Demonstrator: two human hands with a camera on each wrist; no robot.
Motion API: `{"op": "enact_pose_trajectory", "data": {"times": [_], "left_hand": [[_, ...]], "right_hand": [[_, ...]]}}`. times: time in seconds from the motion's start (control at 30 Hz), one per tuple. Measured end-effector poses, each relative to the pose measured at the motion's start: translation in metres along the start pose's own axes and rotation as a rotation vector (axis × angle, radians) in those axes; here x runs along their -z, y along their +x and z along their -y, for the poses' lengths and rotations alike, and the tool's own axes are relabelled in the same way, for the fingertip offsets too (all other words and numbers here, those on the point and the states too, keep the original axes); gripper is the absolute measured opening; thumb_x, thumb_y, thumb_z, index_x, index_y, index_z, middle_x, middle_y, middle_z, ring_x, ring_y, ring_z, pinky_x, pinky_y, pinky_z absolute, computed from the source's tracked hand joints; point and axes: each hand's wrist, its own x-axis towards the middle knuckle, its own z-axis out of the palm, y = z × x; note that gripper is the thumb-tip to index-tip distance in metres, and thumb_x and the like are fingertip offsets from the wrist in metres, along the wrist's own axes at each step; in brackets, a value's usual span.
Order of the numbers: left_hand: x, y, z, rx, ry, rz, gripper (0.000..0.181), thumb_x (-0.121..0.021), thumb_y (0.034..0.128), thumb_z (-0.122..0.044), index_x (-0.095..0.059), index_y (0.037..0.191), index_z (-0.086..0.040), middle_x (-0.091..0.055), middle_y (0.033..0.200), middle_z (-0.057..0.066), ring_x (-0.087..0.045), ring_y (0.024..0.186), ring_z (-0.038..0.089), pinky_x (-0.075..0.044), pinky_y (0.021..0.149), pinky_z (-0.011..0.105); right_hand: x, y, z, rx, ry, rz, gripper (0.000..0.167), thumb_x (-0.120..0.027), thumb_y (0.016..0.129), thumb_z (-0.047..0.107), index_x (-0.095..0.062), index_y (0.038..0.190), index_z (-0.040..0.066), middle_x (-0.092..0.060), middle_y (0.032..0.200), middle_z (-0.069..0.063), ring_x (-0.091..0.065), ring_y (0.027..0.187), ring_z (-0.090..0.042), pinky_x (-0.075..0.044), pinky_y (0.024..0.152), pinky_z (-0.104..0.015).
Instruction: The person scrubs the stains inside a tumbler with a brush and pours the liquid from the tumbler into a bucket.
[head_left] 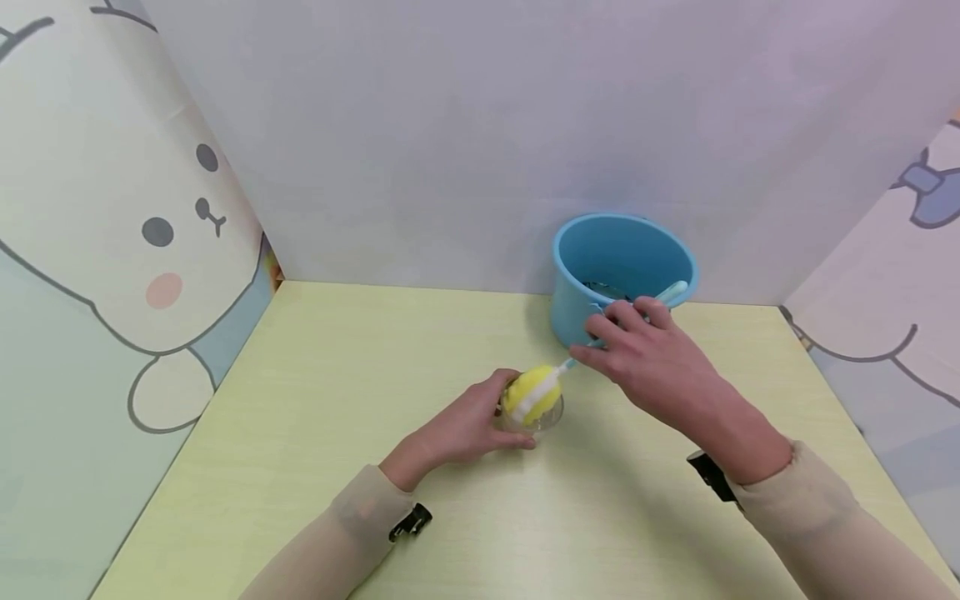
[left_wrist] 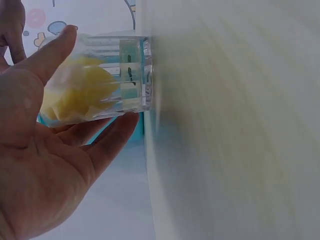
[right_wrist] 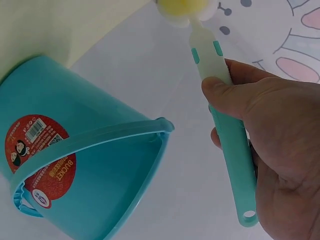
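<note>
A clear ribbed glass (left_wrist: 134, 75) stands on the table, and my left hand (head_left: 468, 422) grips it round the side, thumb and fingers on opposite sides. Inside the glass sits the yellow and white sponge head (head_left: 534, 393) of a brush, its top rising above the rim in the head view. The brush's teal handle (right_wrist: 232, 150) slants up to the right, pinched by my right hand (head_left: 660, 367) between thumb and fingers. In the left wrist view the sponge (left_wrist: 82, 87) shows through the glass wall, above the base.
A blue bucket (head_left: 567, 300) stands behind my right hand at the table's back edge, with something dark inside that I cannot make out. Its handle (right_wrist: 95, 142) and a red label (right_wrist: 42, 150) show in the right wrist view. Walls with cartoon prints surround the pale yellow table (head_left: 337, 358).
</note>
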Motion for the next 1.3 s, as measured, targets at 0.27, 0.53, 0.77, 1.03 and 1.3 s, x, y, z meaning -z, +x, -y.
{"op": "enact_pose_trajectory", "data": {"times": [0.27, 0.53, 0.77, 1.03, 1.3], "left_hand": [[-0.002, 0.000, -0.005, 0.044, 0.030, -0.020, 0.096, -0.093, 0.0830, -0.043, -0.039, 0.155, -0.011, -0.060, 0.135, 0.000, -0.060, 0.116, 0.013, -0.051, 0.104, 0.036], [-0.004, -0.001, -0.006, 0.079, 0.036, -0.034, 0.101, -0.093, 0.0808, -0.049, -0.038, 0.158, -0.013, -0.060, 0.138, 0.000, -0.059, 0.117, 0.014, -0.051, 0.105, 0.038], [-0.003, -0.002, -0.009, 0.090, 0.010, -0.036, 0.099, -0.092, 0.0811, -0.051, -0.040, 0.155, -0.011, -0.061, 0.133, -0.001, -0.060, 0.115, 0.014, -0.052, 0.103, 0.038], [-0.004, 0.000, -0.009, 0.102, 0.024, -0.033, 0.097, -0.092, 0.0820, -0.050, -0.040, 0.155, -0.013, -0.061, 0.133, -0.002, -0.060, 0.114, 0.014, -0.052, 0.102, 0.038], [-0.004, -0.001, -0.009, 0.116, 0.040, -0.027, 0.099, -0.090, 0.0832, -0.052, -0.037, 0.157, -0.012, -0.060, 0.136, 0.000, -0.059, 0.118, 0.015, -0.051, 0.105, 0.040]], "right_hand": [[-0.001, -0.001, 0.001, -0.010, -0.001, 0.012, 0.049, -0.095, 0.078, 0.006, -0.077, 0.120, 0.021, -0.060, 0.113, -0.013, -0.053, 0.101, -0.038, -0.043, 0.086, -0.052], [-0.003, -0.001, 0.002, -0.014, 0.001, 0.016, 0.049, -0.095, 0.078, 0.007, -0.077, 0.121, 0.021, -0.060, 0.112, -0.013, -0.053, 0.101, -0.039, -0.042, 0.085, -0.052], [-0.007, -0.004, -0.002, -0.028, 0.020, 0.019, 0.048, -0.093, 0.080, 0.005, -0.077, 0.121, 0.023, -0.061, 0.113, -0.012, -0.054, 0.103, -0.039, -0.043, 0.086, -0.053], [-0.012, -0.012, -0.009, -0.043, 0.033, 0.015, 0.050, -0.093, 0.079, 0.004, -0.075, 0.121, 0.024, -0.060, 0.110, -0.011, -0.055, 0.098, -0.038, -0.044, 0.081, -0.052], [-0.015, -0.023, -0.017, -0.077, 0.076, 0.019, 0.051, -0.092, 0.079, 0.003, -0.075, 0.121, 0.026, -0.061, 0.109, -0.008, -0.056, 0.098, -0.037, -0.044, 0.080, -0.052]]}}
